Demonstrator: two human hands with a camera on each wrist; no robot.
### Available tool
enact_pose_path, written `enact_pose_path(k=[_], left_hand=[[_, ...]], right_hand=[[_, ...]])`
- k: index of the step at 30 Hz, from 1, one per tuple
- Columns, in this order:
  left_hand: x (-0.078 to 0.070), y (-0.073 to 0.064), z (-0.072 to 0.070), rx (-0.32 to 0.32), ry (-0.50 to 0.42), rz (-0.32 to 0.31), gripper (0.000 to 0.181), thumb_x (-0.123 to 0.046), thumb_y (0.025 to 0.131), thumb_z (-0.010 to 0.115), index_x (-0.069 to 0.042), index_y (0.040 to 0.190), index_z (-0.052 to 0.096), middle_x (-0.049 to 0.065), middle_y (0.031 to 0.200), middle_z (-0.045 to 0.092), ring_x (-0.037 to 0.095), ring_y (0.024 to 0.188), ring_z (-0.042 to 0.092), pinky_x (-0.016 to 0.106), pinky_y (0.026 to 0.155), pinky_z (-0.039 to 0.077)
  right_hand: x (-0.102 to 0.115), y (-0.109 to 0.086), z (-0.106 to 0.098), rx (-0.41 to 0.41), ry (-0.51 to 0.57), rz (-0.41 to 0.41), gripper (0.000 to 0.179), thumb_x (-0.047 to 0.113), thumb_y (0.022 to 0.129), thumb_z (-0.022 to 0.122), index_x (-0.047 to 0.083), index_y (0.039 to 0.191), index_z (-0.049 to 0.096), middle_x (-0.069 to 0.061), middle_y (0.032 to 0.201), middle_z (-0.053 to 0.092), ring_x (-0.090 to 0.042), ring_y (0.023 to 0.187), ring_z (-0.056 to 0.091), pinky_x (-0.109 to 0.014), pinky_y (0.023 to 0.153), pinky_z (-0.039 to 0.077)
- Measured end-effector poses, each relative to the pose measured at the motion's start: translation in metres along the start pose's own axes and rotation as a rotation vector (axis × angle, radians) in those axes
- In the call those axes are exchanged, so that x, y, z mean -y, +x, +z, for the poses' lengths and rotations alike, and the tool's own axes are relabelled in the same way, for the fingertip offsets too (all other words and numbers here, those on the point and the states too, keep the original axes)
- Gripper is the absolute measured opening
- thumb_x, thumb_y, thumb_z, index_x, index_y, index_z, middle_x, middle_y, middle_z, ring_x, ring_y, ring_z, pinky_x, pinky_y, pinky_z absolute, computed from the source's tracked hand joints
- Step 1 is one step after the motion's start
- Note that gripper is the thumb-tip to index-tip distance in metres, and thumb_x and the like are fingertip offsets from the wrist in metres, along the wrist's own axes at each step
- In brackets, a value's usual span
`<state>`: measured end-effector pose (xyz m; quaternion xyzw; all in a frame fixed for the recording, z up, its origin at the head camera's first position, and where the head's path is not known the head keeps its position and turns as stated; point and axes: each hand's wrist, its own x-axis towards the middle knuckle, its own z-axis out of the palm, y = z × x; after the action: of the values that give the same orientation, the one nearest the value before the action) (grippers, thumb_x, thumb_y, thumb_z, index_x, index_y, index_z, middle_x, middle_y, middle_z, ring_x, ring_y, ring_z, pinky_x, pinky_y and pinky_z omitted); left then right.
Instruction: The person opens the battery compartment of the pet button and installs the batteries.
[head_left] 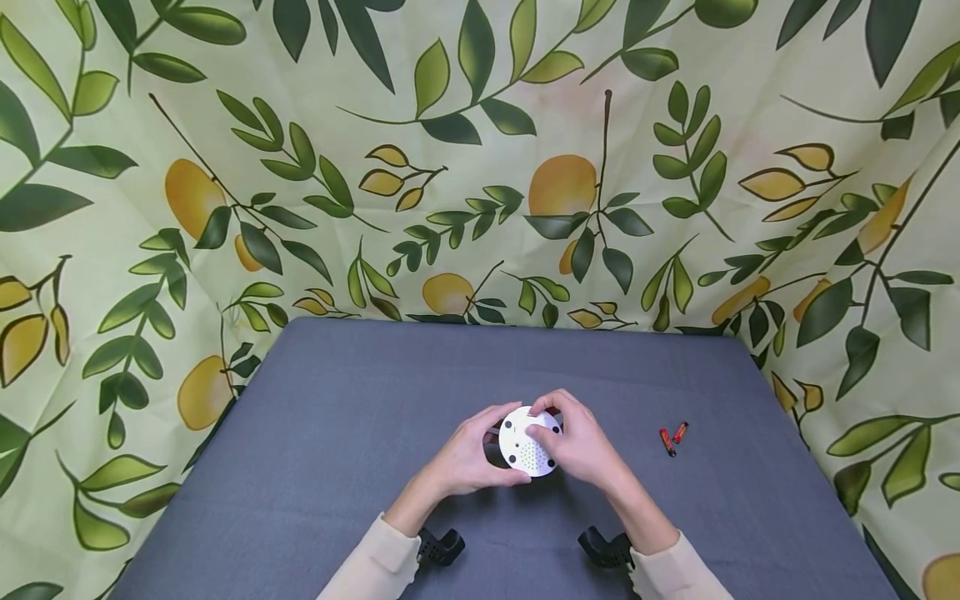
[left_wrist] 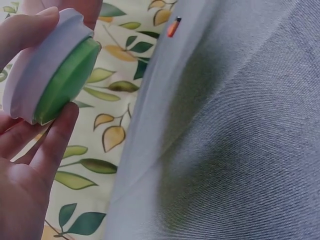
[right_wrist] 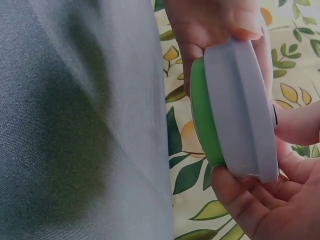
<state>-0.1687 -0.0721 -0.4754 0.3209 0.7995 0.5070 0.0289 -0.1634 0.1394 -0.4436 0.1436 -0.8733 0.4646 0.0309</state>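
A round white device [head_left: 527,457] with a green front [left_wrist: 68,80] is held up above the table between both hands. Its white back, with several small holes and dark round feet, faces up toward the head camera. Around the left rim, my left hand [head_left: 471,457] grips it with spread thumb and fingers. My right hand [head_left: 583,446] holds the right side, thumb pressed on the back and fingers at the edge, as the right wrist view shows. To the right, two small red-and-black batteries [head_left: 667,442] lie on the table.
A dark grey cloth covers the table [head_left: 360,392]. Behind it and at both sides hangs a curtain [head_left: 465,233] printed with leaves and fruit. Black wrist mounts [head_left: 442,547] sit under both forearms.
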Motion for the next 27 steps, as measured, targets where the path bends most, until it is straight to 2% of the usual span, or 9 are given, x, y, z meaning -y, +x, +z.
enact_pose_path(k=[5, 8, 14, 20, 27], left_hand=[[0.0003, -0.0009, 0.0015, 0.014, -0.008, -0.004, 0.089, -0.022, 0.074, 0.093, -0.004, 0.149, 0.048, 0.004, 0.138, 0.059, 0.014, 0.115, 0.058, 0.031, 0.094, 0.056], [0.0010, -0.0005, 0.0016, 0.009, -0.013, -0.002, 0.089, -0.022, 0.074, 0.093, -0.003, 0.148, 0.048, 0.004, 0.137, 0.059, 0.015, 0.115, 0.058, 0.032, 0.093, 0.057], [0.0013, 0.0014, 0.0002, -0.030, -0.010, -0.017, 0.088, -0.024, 0.073, 0.093, -0.006, 0.148, 0.050, 0.003, 0.135, 0.060, 0.014, 0.114, 0.058, 0.029, 0.094, 0.056], [-0.0007, 0.0015, -0.0020, -0.019, -0.004, -0.031, 0.087, -0.024, 0.074, 0.092, -0.008, 0.149, 0.049, 0.000, 0.137, 0.059, 0.014, 0.115, 0.057, 0.030, 0.095, 0.055], [-0.0020, 0.0008, -0.0015, -0.005, -0.005, -0.045, 0.087, -0.024, 0.076, 0.091, -0.010, 0.150, 0.047, 0.001, 0.138, 0.058, 0.014, 0.117, 0.057, 0.031, 0.097, 0.055]], right_hand=[[0.0000, -0.0014, -0.0001, 0.005, -0.021, 0.009, 0.018, 0.006, 0.088, 0.077, 0.010, 0.100, 0.065, -0.001, 0.102, 0.061, -0.020, 0.097, 0.056, -0.039, 0.086, 0.048], [-0.0007, -0.0027, 0.0012, -0.009, -0.011, 0.018, 0.019, 0.005, 0.087, 0.078, 0.011, 0.097, 0.064, -0.001, 0.102, 0.060, -0.021, 0.096, 0.056, -0.039, 0.084, 0.048], [-0.0027, -0.0040, 0.0032, -0.051, 0.022, -0.036, 0.022, 0.002, 0.087, 0.079, 0.013, 0.090, 0.059, -0.002, 0.103, 0.059, -0.021, 0.096, 0.056, -0.034, 0.081, 0.048], [-0.0029, -0.0045, 0.0025, -0.045, 0.033, 0.006, 0.025, 0.006, 0.088, 0.079, 0.015, 0.099, 0.059, -0.002, 0.103, 0.058, -0.021, 0.091, 0.053, -0.030, 0.072, 0.045], [-0.0024, -0.0043, 0.0010, -0.046, 0.041, 0.021, 0.027, 0.007, 0.088, 0.079, 0.013, 0.106, 0.059, -0.003, 0.105, 0.060, -0.023, 0.093, 0.054, -0.030, 0.071, 0.047]])
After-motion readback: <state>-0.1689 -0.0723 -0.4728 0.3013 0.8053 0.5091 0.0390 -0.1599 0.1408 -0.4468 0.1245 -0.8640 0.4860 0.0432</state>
